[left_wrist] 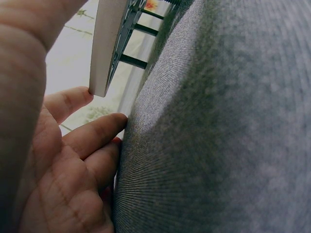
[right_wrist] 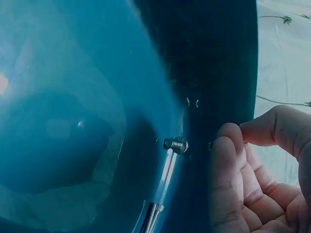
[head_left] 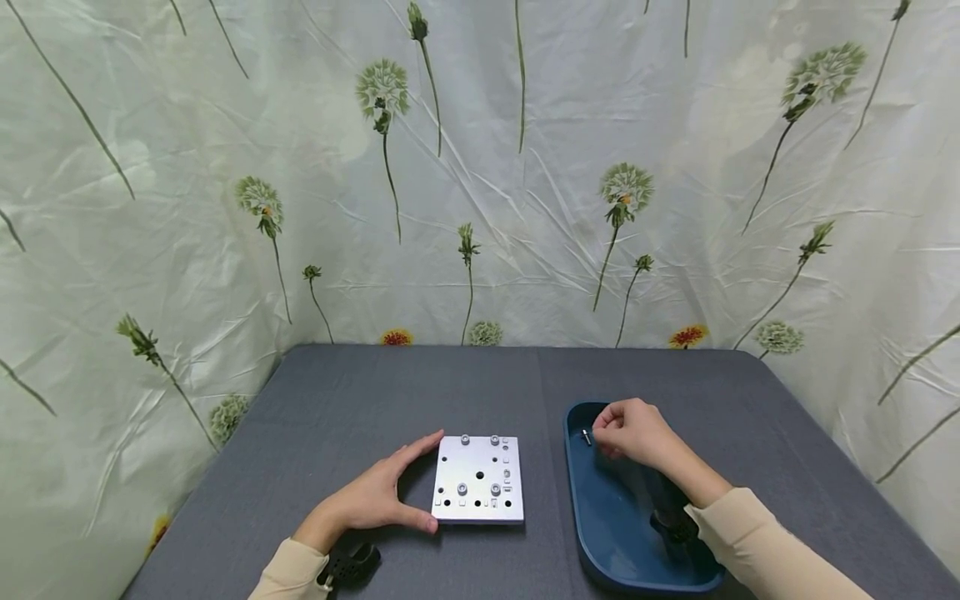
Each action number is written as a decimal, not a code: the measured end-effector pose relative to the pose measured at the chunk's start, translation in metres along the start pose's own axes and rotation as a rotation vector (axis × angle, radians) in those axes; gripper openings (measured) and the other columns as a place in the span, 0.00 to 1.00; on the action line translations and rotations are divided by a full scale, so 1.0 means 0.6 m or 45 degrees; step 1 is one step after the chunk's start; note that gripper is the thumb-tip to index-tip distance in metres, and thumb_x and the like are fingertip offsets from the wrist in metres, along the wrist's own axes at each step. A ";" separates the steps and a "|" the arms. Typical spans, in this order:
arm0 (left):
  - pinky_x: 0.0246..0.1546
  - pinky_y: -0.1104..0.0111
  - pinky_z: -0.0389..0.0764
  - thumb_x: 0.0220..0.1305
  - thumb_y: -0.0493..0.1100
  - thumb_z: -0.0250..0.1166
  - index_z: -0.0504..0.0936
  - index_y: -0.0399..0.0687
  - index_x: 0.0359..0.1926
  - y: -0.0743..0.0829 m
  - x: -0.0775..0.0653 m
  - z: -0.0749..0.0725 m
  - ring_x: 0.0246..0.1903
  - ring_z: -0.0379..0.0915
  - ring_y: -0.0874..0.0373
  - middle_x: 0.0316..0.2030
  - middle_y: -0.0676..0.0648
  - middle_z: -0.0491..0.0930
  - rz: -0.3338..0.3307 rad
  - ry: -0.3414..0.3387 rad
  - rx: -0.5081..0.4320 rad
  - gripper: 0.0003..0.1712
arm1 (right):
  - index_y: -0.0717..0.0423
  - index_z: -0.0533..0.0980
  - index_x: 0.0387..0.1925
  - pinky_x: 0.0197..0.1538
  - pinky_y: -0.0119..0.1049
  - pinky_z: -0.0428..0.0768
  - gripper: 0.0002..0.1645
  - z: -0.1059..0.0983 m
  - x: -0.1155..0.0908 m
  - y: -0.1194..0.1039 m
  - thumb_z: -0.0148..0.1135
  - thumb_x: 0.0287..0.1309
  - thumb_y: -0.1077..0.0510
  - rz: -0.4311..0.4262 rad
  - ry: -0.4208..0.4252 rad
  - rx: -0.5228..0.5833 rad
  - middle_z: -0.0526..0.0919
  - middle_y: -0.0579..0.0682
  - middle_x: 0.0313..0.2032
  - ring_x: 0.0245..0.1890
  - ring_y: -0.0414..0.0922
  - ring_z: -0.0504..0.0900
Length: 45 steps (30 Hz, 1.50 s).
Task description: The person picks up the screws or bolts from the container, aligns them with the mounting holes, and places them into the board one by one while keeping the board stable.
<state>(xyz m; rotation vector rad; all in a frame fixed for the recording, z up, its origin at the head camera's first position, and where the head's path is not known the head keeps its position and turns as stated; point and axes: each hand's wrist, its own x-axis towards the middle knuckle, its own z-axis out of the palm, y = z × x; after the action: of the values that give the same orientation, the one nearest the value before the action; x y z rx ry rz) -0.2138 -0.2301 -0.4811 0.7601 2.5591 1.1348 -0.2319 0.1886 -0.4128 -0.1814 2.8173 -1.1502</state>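
A square silvery metal plate [head_left: 477,458] with holes and several upright socket-head screws [head_left: 495,489] lies on the cloth. My left hand [head_left: 382,492] spans its left side, forefinger at the far corner and thumb at the near one. In the left wrist view a fingertip touches the plate edge [left_wrist: 104,48], and dark posts stick out below it. My right hand [head_left: 633,433] is inside the blue tray [head_left: 611,533], thumb and fingertips pinched. A bit of metal, apparently a screw [right_wrist: 245,143], shows between them, mostly hidden. Beside the fingers a loose screw [right_wrist: 176,145] lies in the tray.
A dark grey cloth [head_left: 337,400] covers the table. Behind it hangs a pale curtain [head_left: 480,183] with printed flowers. A second shiny metal piece [right_wrist: 153,214] shows low in the right wrist view. The tray stands right of the plate.
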 end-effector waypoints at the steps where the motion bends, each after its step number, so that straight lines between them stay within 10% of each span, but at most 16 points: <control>1: 0.78 0.26 0.51 0.49 0.62 0.87 0.56 0.55 0.86 0.000 0.000 0.000 0.82 0.48 0.26 0.84 0.42 0.58 0.003 0.000 -0.001 0.71 | 0.59 0.84 0.31 0.32 0.35 0.85 0.05 0.000 0.001 0.000 0.67 0.62 0.62 -0.002 0.000 0.013 0.87 0.47 0.22 0.24 0.41 0.85; 31: 0.75 0.28 0.60 0.48 0.62 0.87 0.56 0.58 0.86 -0.003 -0.007 0.001 0.82 0.54 0.31 0.84 0.45 0.60 0.006 0.005 0.017 0.71 | 0.65 0.83 0.42 0.43 0.47 0.92 0.08 0.017 -0.002 -0.039 0.66 0.71 0.61 -0.089 -0.089 0.333 0.91 0.60 0.33 0.35 0.55 0.90; 45: 0.76 0.25 0.54 0.49 0.61 0.87 0.56 0.58 0.87 -0.005 -0.001 -0.001 0.82 0.48 0.25 0.85 0.45 0.58 0.004 -0.004 -0.005 0.71 | 0.67 0.83 0.42 0.41 0.42 0.91 0.09 0.035 0.003 -0.071 0.66 0.70 0.61 -0.113 -0.091 0.330 0.91 0.63 0.33 0.32 0.46 0.89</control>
<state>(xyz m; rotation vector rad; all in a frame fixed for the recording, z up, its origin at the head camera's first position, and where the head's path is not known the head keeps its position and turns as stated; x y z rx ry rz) -0.2144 -0.2323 -0.4831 0.7645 2.5533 1.1380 -0.2280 0.1433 -0.3981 -0.3224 2.5905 -1.4810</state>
